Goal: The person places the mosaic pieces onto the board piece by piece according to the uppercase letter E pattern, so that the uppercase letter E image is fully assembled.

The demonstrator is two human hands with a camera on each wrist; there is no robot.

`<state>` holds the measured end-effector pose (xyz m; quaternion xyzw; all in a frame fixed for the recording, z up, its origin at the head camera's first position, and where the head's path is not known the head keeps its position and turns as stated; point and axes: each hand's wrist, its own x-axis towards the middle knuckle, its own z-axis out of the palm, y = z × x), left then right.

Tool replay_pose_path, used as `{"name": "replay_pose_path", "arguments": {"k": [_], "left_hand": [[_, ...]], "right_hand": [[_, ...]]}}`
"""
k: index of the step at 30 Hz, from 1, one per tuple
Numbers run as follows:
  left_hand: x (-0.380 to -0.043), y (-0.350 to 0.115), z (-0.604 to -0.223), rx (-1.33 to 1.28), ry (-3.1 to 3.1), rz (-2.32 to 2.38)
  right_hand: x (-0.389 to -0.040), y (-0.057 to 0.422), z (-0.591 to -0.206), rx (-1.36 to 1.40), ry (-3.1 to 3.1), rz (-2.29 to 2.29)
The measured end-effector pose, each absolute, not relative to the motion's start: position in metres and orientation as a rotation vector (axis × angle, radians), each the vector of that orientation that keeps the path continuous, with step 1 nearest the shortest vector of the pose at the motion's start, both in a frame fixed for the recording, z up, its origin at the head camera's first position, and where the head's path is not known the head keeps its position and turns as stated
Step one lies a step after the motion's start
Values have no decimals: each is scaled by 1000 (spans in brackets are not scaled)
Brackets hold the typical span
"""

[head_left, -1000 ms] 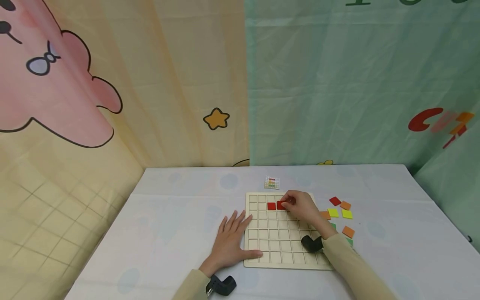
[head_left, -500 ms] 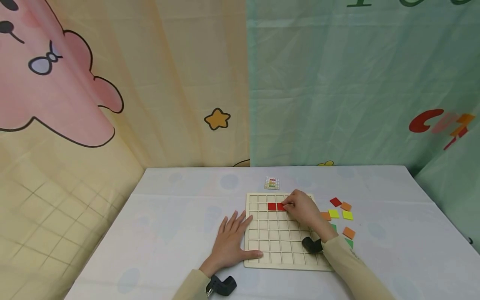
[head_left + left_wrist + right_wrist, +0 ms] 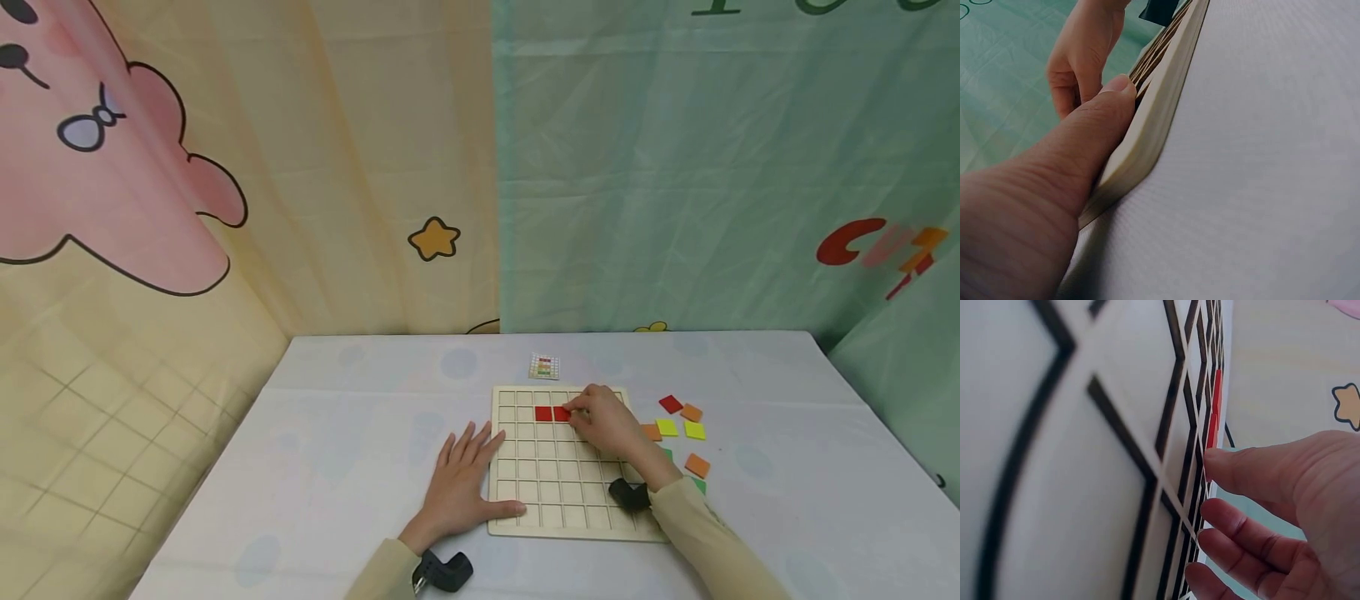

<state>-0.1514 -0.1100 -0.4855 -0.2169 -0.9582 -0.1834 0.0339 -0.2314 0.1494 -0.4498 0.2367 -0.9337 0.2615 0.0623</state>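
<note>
A pale wooden grid board (image 3: pixel 581 534) lies on the table. My left hand (image 3: pixel 459 487) rests along its left side, fingers spread on the tablecloth and thumb over the near left corner; the left wrist view shows that thumb on the board's rim (image 3: pixel 1147 134). In one of the upper rows, a red square tile (image 3: pixel 543 413) sits in a cell. Directly right of it is a second red tile (image 3: pixel 560 413), pinched at its right edge by my right hand (image 3: pixel 607 423). The right wrist view has the thumb (image 3: pixel 1225 465) against red, other fingers curled below.
Right of the board lie loose tiles: a red tile (image 3: pixel 671 403), yellow tiles (image 3: pixel 694 430), orange tiles (image 3: pixel 697 464) and green ones partly behind the right forearm. A small printed pattern card (image 3: pixel 543 367) lies beyond the board. Curtains hang behind the table.
The second red tile has gone from slightly raised to level with the first in its row. The right hand has shifted slightly; the left hand stays put.
</note>
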Motion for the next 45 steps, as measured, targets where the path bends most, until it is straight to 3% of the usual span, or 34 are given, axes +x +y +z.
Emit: {"name": "replay_pose_path", "arguments": {"k": [9, 18, 35, 45], "left_hand": [[-151, -110, -487, -675, -2934, -551], [-151, -110, -489, -672, -2939, -552], [-151, -110, -486, -664, -2948, -561], [-151, -110, -485, -671, -2938, -567]], "right_hand": [[-221, 155, -451, 837, -2806, 675], [-218, 177, -450, 845, -2793, 921], [-222, 245, -439, 149, -2815, 968], [-223, 260, -444, 13, -2899, 808]]}}
